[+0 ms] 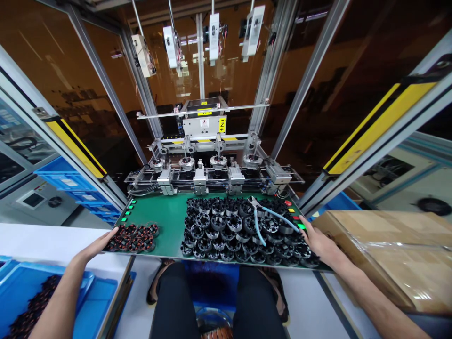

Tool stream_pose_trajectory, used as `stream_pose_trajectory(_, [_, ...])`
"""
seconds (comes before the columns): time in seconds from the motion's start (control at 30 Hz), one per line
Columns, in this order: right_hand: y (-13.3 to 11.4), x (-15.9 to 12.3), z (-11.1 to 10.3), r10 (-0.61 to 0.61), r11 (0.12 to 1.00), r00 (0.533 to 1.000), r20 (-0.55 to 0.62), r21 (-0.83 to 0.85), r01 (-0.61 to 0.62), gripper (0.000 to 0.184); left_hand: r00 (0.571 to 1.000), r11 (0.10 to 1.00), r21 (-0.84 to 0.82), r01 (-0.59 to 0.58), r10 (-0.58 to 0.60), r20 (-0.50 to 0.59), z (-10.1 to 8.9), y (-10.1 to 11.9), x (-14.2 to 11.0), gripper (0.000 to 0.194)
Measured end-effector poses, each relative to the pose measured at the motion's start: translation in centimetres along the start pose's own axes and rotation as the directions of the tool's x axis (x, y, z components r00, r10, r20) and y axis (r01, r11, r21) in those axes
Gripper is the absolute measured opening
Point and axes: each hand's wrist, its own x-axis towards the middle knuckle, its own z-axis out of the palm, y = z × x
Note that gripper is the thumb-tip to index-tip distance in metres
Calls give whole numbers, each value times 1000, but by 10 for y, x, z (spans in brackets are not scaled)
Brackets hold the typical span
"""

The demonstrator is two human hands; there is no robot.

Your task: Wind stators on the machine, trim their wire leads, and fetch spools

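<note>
My left hand (99, 242) is at the left edge of the green work surface (169, 216), a finger stretched out beside a cluster of copper-wound motor stators (136, 238). My right hand (320, 246) lies at the right edge, beside the lit green button (301, 226), with fingers extended; part of the hand is hidden. Neither hand visibly holds anything. Several rows of black ring-shaped stator cores (219, 233) cover the middle and right of the surface. Blue-handled cutting pliers (259, 219) lie open on top of them.
Behind the surface stands a machine with several round spindles (218, 162) and clamps. Yellow light-curtain posts (76, 146) flank it. A taped cardboard box (388, 254) sits at right. Blue trays (102, 296) with dark parts are at lower left, and blue bins (67, 176) are stacked behind.
</note>
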Motion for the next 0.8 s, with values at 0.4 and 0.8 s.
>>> stream_pose_trajectory(0.4, [-10,-2,-8,24,1000,999,36,-9,-24,91,1000,1000,-24,6,-7,-13,0,2,-2,120])
stream_pose_trajectory(0.8, [-5,-2,-4,-2,1000,1000,-9,-4,2,86,997,999,-8,-54,54,-56,2,3,-3,125])
